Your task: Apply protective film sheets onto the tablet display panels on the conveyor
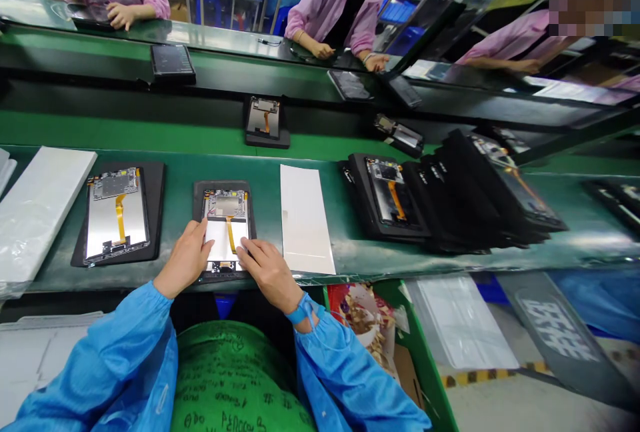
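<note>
An opened tablet [217, 232] lies on a dark foam pad [220, 185] in front of me, its circuit board at the far end and an orange ribbon cable down its middle. My left hand [187, 255] rests at its left edge, thumb and fingers apart. From the right, my right hand [267, 272] touches the silver surface beside the ribbon cable with its fingertips, the fingers spread. A second opened tablet [117, 215] sits on another pad to the left. To the right is a white sheet [306, 219].
Stacked black pads [450, 199] with opened tablets stand at the right. White sheets [47, 205] lie at the left. More devices rest on the green conveyor [200, 125] beyond. A green bin [425, 359] holds scraps below the bench. Several people in pink sit opposite.
</note>
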Demonstrator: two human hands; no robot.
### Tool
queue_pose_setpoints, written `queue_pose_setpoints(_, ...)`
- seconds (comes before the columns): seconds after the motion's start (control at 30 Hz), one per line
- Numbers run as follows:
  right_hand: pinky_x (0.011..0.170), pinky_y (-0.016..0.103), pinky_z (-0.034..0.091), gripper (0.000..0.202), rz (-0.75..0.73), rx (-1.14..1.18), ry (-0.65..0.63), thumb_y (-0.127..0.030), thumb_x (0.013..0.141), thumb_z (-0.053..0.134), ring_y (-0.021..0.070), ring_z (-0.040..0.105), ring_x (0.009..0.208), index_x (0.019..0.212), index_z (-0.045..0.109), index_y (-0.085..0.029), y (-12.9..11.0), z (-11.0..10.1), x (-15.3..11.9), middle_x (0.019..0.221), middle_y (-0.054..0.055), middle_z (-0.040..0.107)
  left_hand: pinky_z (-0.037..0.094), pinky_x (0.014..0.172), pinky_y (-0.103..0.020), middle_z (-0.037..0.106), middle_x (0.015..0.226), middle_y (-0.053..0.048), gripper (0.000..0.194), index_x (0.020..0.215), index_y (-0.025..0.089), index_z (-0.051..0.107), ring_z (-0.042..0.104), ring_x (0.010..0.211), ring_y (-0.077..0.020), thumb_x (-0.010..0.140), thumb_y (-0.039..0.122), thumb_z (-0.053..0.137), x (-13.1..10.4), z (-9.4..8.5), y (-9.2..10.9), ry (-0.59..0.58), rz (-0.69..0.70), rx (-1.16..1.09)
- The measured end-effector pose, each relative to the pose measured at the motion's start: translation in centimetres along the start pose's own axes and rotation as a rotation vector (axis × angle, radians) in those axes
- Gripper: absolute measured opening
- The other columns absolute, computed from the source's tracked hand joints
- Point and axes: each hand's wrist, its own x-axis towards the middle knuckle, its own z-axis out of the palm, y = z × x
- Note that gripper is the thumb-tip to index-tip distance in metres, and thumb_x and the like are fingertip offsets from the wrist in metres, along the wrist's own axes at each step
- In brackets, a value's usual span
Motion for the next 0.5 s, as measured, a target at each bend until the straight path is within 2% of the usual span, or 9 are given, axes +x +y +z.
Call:
queue_pose_setpoints(0.33, 0.098, 0.046, 0.052, 0.028, -0.036, -0.069, 0.014, -0.013, 0.100, 0.050, 0.0289, 0.053, 0.118, 0.125, 0.062, -0.009, -0.34, -0.40, 0.50, 0.133, 0.019, 0.062, 0.051, 0.089, -0.037, 0.053, 0.116, -0.014, 0.049, 0.144, 0.005, 0.038, 0.061, 0.101, -0.0248, 0.098, 0.021, 0.044, 0.17, 0.35, 0.27, -0.063, -0.011, 0.224)
queue_pose_setpoints(0.5, 0.099, 0.046, 0.052, 0.029, -0.025, -0.080, -0.034, -0.012, 0.100, 0.048, 0.0284, 0.054, 0.118, 0.125, 0.063, -0.010, -0.32, -0.31, 0.60, 0.133, 0.019, 0.062, 0.055, 0.075, -0.036, 0.054, 0.115, -0.016, 0.049, 0.144, 0.004, 0.039, 0.065, 0.088, -0.0241, 0.098, 0.022, 0.041, -0.14, 0.22, 0.79, -0.108, -0.038, 0.438)
